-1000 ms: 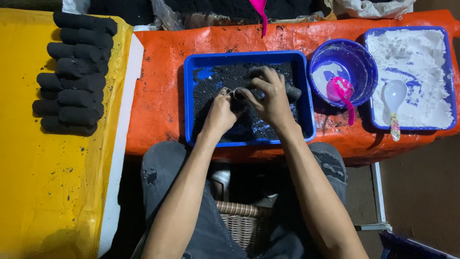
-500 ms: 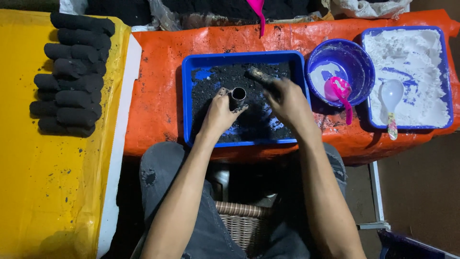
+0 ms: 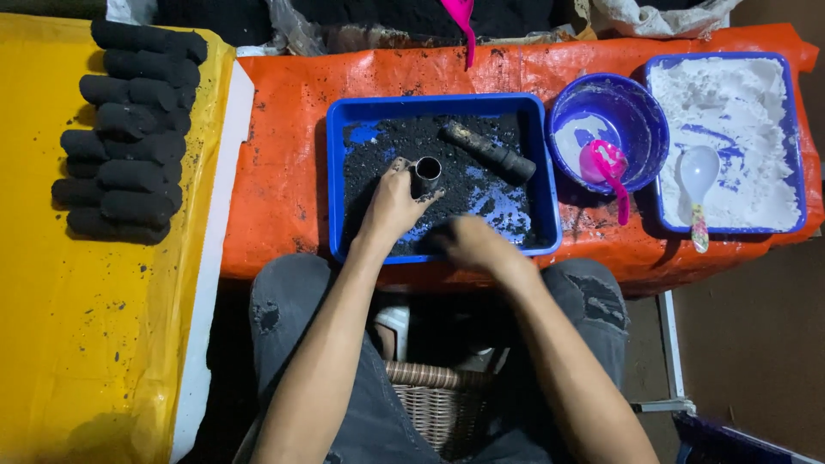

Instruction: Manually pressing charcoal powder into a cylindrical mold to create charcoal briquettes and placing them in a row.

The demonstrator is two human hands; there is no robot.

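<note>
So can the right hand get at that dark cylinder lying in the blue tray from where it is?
Probably yes. The right hand is at the blue tray's near edge, and the dark cylinder lies uncovered on the black powder just beyond it. The left hand, gripping the small metal tube, sits off to the side.

Orange-covered table [image 3: 284, 172], blue tray [image 3: 335, 172], bowl [image 3: 644, 112]

Bare forearms, no sleeves; grey jeans [image 3: 344, 404] with ripped patches at both knees.
</note>
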